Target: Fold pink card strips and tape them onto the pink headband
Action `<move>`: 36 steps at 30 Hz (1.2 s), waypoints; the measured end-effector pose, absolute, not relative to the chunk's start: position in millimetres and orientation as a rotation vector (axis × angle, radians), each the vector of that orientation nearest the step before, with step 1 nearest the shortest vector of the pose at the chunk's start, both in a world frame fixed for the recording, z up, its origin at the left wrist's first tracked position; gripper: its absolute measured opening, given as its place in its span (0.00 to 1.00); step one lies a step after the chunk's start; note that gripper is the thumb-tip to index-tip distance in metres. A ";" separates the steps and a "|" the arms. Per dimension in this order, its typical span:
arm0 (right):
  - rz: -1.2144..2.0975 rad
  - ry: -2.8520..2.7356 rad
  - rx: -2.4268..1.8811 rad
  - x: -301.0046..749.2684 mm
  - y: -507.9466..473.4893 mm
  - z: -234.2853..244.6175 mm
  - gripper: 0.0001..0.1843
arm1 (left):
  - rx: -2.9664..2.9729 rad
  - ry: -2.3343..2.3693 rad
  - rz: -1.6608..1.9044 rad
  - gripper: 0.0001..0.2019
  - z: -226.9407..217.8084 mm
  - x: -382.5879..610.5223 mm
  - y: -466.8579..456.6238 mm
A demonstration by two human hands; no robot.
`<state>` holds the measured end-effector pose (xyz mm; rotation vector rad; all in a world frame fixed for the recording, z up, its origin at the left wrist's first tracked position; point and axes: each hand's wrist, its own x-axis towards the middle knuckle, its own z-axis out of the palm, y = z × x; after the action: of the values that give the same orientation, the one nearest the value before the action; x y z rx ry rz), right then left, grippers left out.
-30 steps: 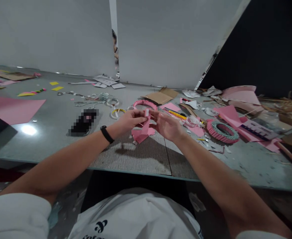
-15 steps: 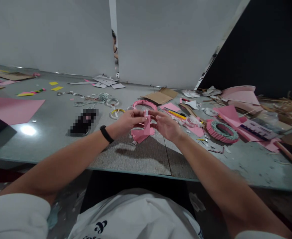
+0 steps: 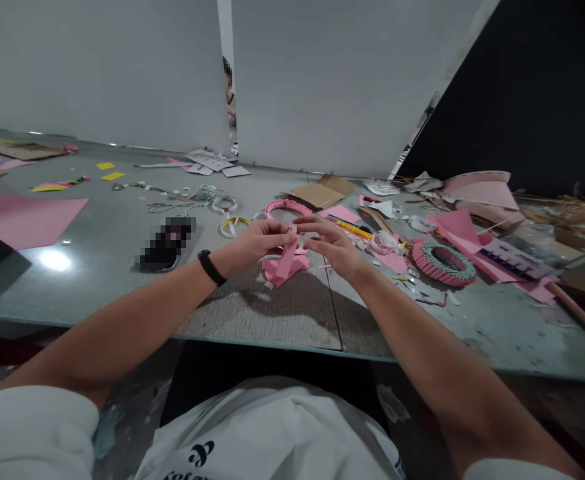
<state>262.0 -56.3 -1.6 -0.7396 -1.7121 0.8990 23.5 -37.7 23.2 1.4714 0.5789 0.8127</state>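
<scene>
Over the middle of the table, my left hand (image 3: 260,240) pinches a pink paper strip (image 3: 286,259) near its top end, where a small white patch shows. The strip hangs tilted, its lower end toward the left. On the right, my right hand (image 3: 336,248) has its fingers apart; its fingertips are close to the strip's top, and I cannot tell whether they touch it. Below the strip lies more folded pink paper (image 3: 298,264). Just behind my hands sits a pleated pink ring (image 3: 287,204), partly hidden by my fingers.
Tape rolls (image 3: 233,227) and a phone (image 3: 166,245) lie left of my hands. To the right are a yellow cutter (image 3: 355,229), a pink ring with green-white cord (image 3: 445,263) and paper scraps. Brown cardboard (image 3: 322,191) lies behind. A wooden stick (image 3: 580,313) is far right.
The pink strip has gone from upright to tilted, its lower end swinging left. My right hand's fingers have spread and drawn slightly away from it; my left hand keeps its pinch.
</scene>
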 end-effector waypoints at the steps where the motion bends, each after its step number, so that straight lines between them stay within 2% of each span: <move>1: 0.821 -1.768 -0.746 264.4 -57.1 1.3 0.12 | 1.486 0.578 0.795 0.21 23.5 22.9 -38.0; 4: 0.618 -1.929 -0.783 270.4 -56.4 6.7 0.12 | 1.523 0.578 0.774 0.20 24.3 20.7 -37.0; 8: 0.308 -1.992 -0.915 276.8 -44.5 2.5 0.17 | 1.687 0.554 0.750 0.20 25.8 15.3 -30.5; 10: 0.237 -2.008 -0.973 279.8 -38.2 -0.8 0.15 | 1.825 0.554 0.678 0.21 27.1 13.0 -27.6; 12: 0.286 -2.025 -1.007 281.0 -36.0 -2.9 0.14 | 1.941 0.583 0.627 0.21 28.2 11.9 -26.3; 15: 0.524 -1.945 -1.019 274.8 -41.5 -4.7 0.22 | 2.037 0.633 0.604 0.20 27.7 12.3 -26.0; 19: 0.788 -1.810 -0.948 255.9 -52.1 -9.1 0.27 | 2.104 0.699 0.574 0.17 23.0 12.9 -24.1; 23: 0.823 -1.721 -0.931 248.8 -51.1 -11.5 0.25 | 2.100 0.725 0.608 0.10 19.8 13.2 -20.9; 36: 0.957 -1.676 -0.964 261.9 -46.6 -6.7 0.27 | 2.077 0.787 0.584 0.12 26.5 12.4 -18.0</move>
<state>261.9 -46.6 -6.7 -0.9639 -1.6755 0.9575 12.4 -18.0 26.5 2.0765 0.7869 0.5835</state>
